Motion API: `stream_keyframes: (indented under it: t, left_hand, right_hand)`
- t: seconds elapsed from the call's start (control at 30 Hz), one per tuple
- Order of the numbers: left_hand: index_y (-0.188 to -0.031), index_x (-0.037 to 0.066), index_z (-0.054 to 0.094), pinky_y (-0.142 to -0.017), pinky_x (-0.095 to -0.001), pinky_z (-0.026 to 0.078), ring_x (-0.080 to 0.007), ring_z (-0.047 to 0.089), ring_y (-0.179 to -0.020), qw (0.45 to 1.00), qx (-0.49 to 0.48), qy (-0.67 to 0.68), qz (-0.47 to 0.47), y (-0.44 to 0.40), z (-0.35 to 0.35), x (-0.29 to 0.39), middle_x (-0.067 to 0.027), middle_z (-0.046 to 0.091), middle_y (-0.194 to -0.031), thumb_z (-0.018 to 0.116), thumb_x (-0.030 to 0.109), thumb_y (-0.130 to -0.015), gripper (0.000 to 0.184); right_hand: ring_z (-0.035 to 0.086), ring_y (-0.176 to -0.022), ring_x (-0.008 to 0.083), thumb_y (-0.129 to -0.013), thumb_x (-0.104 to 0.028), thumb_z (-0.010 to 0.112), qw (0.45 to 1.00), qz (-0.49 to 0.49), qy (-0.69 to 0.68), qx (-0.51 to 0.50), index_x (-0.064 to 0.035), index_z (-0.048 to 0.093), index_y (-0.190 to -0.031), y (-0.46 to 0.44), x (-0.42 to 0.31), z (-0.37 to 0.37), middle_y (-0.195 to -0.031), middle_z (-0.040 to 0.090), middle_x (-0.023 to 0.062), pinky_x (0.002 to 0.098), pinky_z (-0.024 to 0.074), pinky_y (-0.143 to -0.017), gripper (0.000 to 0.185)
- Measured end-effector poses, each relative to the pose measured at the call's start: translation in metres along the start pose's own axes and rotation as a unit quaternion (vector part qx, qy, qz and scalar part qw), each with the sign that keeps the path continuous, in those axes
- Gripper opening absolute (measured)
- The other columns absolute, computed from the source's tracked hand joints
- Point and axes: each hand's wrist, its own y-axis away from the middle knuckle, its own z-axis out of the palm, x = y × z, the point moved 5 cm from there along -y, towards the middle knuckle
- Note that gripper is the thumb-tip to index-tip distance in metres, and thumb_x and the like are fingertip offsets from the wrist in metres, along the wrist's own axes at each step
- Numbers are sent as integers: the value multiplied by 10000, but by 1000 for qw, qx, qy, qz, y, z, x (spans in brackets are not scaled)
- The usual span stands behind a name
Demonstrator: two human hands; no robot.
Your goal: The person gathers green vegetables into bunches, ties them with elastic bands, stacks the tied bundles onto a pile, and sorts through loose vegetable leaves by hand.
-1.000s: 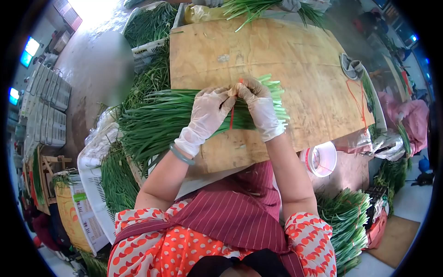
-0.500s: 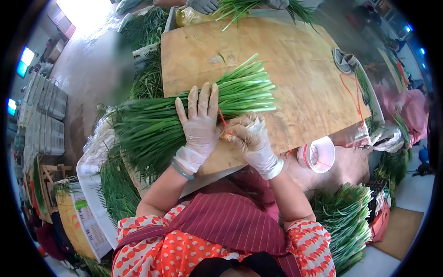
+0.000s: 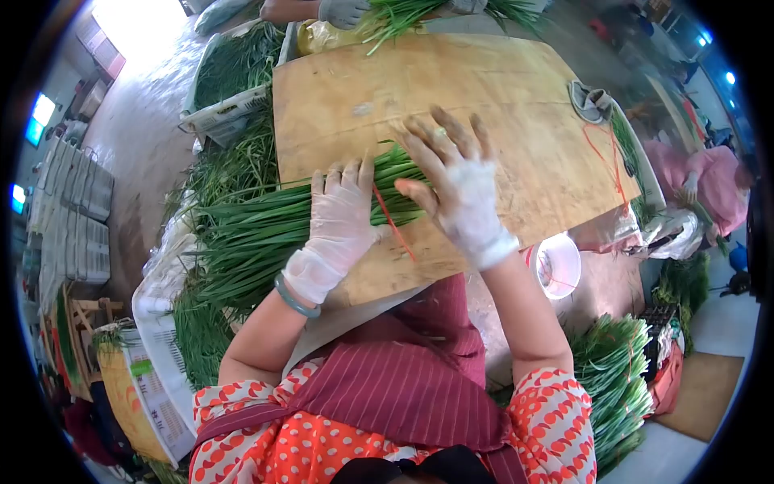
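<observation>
A bunch of long green stalks [image 3: 258, 230] lies across the left part of the wooden board [image 3: 500, 89], leaves to the left. A red tie [image 3: 393, 222] crosses the bunch, its loose end lying over the board. My left hand [image 3: 340, 218], in a pale glove, rests flat on the bunch just left of the tie, fingers stretched out together. My right hand [image 3: 459, 181], also gloved, is raised at the right end of the bunch with its fingers spread, and it hides most of the stalk ends. Nothing shows in its grasp.
Red ties [image 3: 617, 165] and a grey glove [image 3: 591, 102] lie at the board's right edge. A white tub [image 3: 556, 266] stands below it. Crates of greens [image 3: 234, 68] are at the left. Across the board a co-worker's gloved hand [image 3: 345, 11] is beside more greens.
My right hand has let go of the red tie, opened and risen to the stalk ends. My left hand has stayed on the bunch. The tie's end now hangs loose.
</observation>
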Motion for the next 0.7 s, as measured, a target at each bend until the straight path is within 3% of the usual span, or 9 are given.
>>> stream_keyframes:
  t: [0.07,0.13,0.33,0.43,0.5,0.57,0.6,0.67,0.7]
  left_hand:
    - [-1383,17,232,-1039,-456,257,-322,373,-1210,1000,26,4,1,9,5,3,-149,396,-1289,802,476,-508,1141]
    - [-1386,21,230,-1038,-460,247,-331,358,-1208,997,74,15,-13,15,12,6,-147,366,-1298,800,497,-483,1169]
    - [-1376,33,266,-1058,-477,225,-371,320,-1248,995,96,29,-8,23,-9,4,-150,367,-1309,778,439,-581,1029]
    - [-1275,31,438,-1027,-465,297,-359,322,-1263,928,128,343,68,68,-20,20,-175,366,-1342,679,290,-734,646]
    - [-1206,26,494,-998,-353,361,-255,383,-1226,746,-148,644,-84,84,15,39,-156,409,-1290,637,213,-792,476]
    - [-1223,35,473,-1005,-366,359,-226,400,-1207,556,-151,815,-56,85,32,27,-128,430,-1271,609,277,-840,473]
    - [-1229,38,466,-1007,-370,359,-217,405,-1200,485,-153,860,-41,80,30,20,-119,437,-1265,599,298,-856,474]
    - [-1265,52,421,-1016,-399,353,-207,409,-1198,138,-199,933,-268,78,42,17,-96,450,-1249,567,390,-879,534]
    - [-1265,52,421,-1016,-399,353,-207,409,-1198,138,-208,932,-262,77,50,17,-96,450,-1249,567,390,-879,534]
  right_hand:
    - [479,-1161,258,-837,-427,533,999,-2,24,-26,-118,583,-1155,1,15,39,-1151,589,53,474,259,-1032,445]
    - [429,-1228,260,-880,-470,448,979,71,-10,-192,-133,571,-1180,15,40,91,-1215,566,57,497,190,-1071,468]
    - [428,-1230,249,-869,-486,460,929,89,40,-357,-142,565,-1189,-18,40,88,-1239,551,74,514,188,-1069,481]
    - [432,-1228,261,-860,-519,460,976,-3,-9,-218,-136,546,-1211,-52,21,84,-1261,534,93,537,199,-1060,527]
    - [448,-1208,305,-847,-594,435,975,-18,-36,-217,-108,578,-1172,-65,1,117,-1187,577,140,487,283,-1025,602]
    - [498,-1153,321,-804,-689,405,844,81,-38,-530,-71,589,-1151,-60,-12,164,-1131,599,176,417,333,-1003,732]
    - [521,-1119,329,-787,-716,392,813,85,-75,-570,-56,593,-1141,-58,-19,165,-1111,607,180,399,364,-973,775]
    - [546,-1077,341,-712,-746,475,755,126,-155,-624,-21,595,-1114,-52,-24,165,-1074,616,196,399,422,-901,838]
    - [546,-1077,341,-712,-746,475,757,135,-149,-621,-21,595,-1114,-54,-23,151,-1074,616,196,399,422,-901,838]
